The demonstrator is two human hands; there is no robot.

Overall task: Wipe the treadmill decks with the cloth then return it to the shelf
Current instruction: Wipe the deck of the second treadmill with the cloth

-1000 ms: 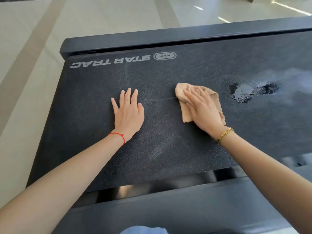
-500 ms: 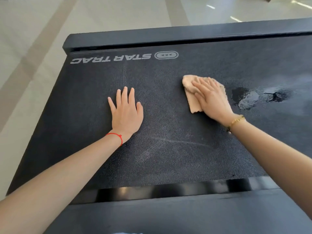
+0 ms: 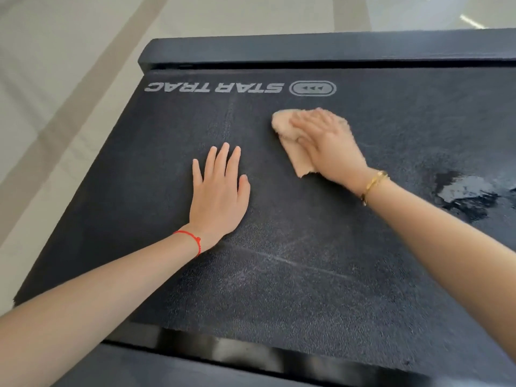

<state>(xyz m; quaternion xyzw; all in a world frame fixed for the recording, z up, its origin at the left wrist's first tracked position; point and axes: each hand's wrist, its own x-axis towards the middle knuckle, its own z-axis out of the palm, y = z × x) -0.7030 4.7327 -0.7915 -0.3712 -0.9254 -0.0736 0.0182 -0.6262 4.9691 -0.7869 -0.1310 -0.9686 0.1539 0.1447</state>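
The black textured treadmill deck (image 3: pixel 307 261) fills the view, with white "STAR TRAC" lettering near its far edge. My right hand (image 3: pixel 332 150) lies flat with straight fingers on a crumpled tan cloth (image 3: pixel 296 155) and presses it against the deck, a little beyond the middle. The cloth's image is blurred. My left hand (image 3: pixel 219 196) rests palm down on the deck, fingers spread, to the left of the cloth and apart from it. A red string sits on my left wrist, a gold bangle on my right.
A shiny wet patch (image 3: pixel 466 194) lies on the deck at the right. Faint pale streaks cross the near part of the deck. A black end cap (image 3: pixel 307 51) borders the far edge, a glossy black rail (image 3: pixel 251 356) the near edge. Pale tiled floor (image 3: pixel 55 79) lies left and beyond.
My right hand has slid the cloth farther away, toward the lettering, and then leftward. The left hand has stayed planted on the deck. The view has shifted so the wet patch sits further right.
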